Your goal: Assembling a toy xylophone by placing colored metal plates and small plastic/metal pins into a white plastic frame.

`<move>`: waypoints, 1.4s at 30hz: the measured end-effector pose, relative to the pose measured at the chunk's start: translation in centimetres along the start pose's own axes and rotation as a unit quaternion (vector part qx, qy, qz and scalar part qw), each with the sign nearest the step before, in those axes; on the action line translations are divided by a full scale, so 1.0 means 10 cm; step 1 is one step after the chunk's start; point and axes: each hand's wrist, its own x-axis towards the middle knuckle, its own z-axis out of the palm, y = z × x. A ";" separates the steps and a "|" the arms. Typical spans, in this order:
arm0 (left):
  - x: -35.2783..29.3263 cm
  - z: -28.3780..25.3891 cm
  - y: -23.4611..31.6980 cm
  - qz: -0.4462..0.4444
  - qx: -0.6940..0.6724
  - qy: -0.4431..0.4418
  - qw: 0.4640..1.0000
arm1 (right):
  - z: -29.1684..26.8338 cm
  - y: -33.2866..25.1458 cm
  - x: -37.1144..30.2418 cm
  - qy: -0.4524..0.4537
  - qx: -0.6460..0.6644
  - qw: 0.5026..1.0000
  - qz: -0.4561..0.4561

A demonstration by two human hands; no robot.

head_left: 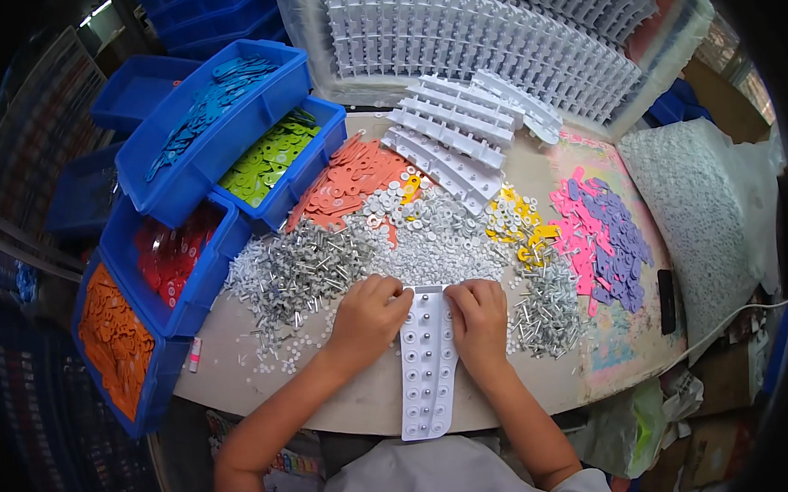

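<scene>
While both hands press on it, white studded tray (428, 364) lies at lower centre of the frame.
Left hand (366, 317) and right hand (478, 317): fingers curled together on its top edge; metal pins (297, 269) heaped just above.

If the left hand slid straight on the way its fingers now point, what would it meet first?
The left hand points up and right over the white tray; it would probably first meet the pile of small white washers beyond the tray's top edge, though depth is unclear.

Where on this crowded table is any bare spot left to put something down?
Bare table shows along the near edge, either side of the white tray, below the metal pins. Beyond the left hand and right hand, parts cover everything.
</scene>
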 end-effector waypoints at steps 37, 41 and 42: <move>0.73 0.22 -0.82 -0.098 0.138 -0.070 0.983 | 0.01 0.42 0.08 0.106 0.043 0.985 0.128; 0.73 0.13 -0.79 -0.082 0.072 0.007 0.994 | -0.03 0.44 0.08 0.104 0.025 0.985 0.134; 0.72 0.07 -0.74 -0.072 0.049 0.024 0.996 | -0.03 0.45 0.07 0.106 0.026 0.985 0.135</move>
